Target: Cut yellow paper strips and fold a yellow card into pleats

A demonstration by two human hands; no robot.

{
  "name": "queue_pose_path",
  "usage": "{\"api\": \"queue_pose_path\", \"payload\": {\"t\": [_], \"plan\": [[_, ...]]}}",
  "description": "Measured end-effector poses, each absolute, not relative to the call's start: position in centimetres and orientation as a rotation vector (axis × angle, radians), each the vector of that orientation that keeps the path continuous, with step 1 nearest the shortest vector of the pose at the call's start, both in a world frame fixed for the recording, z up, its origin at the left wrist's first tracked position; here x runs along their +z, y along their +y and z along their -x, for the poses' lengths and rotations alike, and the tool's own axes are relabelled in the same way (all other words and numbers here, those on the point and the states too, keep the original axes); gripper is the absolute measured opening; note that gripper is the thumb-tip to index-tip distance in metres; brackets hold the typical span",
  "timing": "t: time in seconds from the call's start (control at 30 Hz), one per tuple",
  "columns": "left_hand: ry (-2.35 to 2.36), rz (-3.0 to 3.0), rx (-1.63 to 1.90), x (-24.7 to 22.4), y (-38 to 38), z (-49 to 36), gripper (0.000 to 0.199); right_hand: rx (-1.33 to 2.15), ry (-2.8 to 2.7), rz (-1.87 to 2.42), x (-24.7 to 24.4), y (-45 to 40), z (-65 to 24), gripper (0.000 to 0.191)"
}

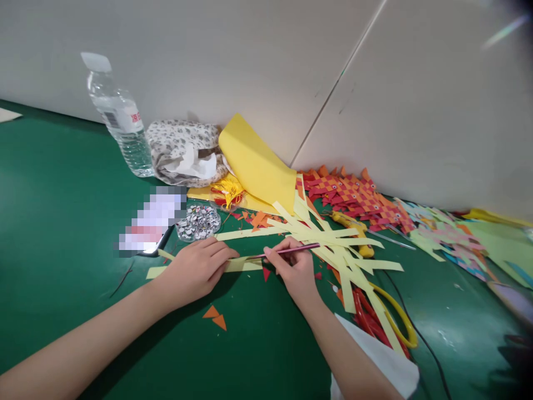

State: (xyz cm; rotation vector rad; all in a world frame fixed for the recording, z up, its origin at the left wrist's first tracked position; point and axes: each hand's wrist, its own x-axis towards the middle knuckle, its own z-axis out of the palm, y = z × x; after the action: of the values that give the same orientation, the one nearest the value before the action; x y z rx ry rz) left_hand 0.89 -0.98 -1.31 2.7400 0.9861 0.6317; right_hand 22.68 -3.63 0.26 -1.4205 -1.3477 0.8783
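Observation:
My left hand (202, 268) lies over pale yellow paper strips on the green table, fingers close together and pressing one strip (244, 266) down. Its fingertips meet the strip near the middle of the view. My right hand (295, 271) is closed on a slim pinkish-purple rod-like tool (295, 250), held almost level like a pen. The tool's thin left end reaches the strip beside my left fingertips. Whether it is a pen or tweezers I cannot tell. A loose heap of pale yellow strips (333, 244) lies just right of my right hand.
Behind stand a water bottle (120, 119), a patterned tissue pouch (183, 144) and yellow paper (260, 161). A bag of googly eyes (198, 222) and a phone (154, 219) lie left. Right are woven paper fish (353, 191), a yellow glue gun (353, 230) and red-and-yellow-handled scissors (410, 328).

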Motion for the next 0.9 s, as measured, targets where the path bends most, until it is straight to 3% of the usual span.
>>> {"api": "queue_pose_path", "payload": {"t": [0.47, 0.9], "plan": [[0.927, -2.841, 0.717, -1.28, -0.95, -0.88, 0.019, 0.811, -1.238, 1.385, -0.07, -3.53, -22.93, 0.024], [0.943, -2.838, 0.801, -1.02, -0.90, -1.06, 0.021, 0.955, -1.330, 1.382, 0.39, -3.67, -22.73, 0.026]]}}
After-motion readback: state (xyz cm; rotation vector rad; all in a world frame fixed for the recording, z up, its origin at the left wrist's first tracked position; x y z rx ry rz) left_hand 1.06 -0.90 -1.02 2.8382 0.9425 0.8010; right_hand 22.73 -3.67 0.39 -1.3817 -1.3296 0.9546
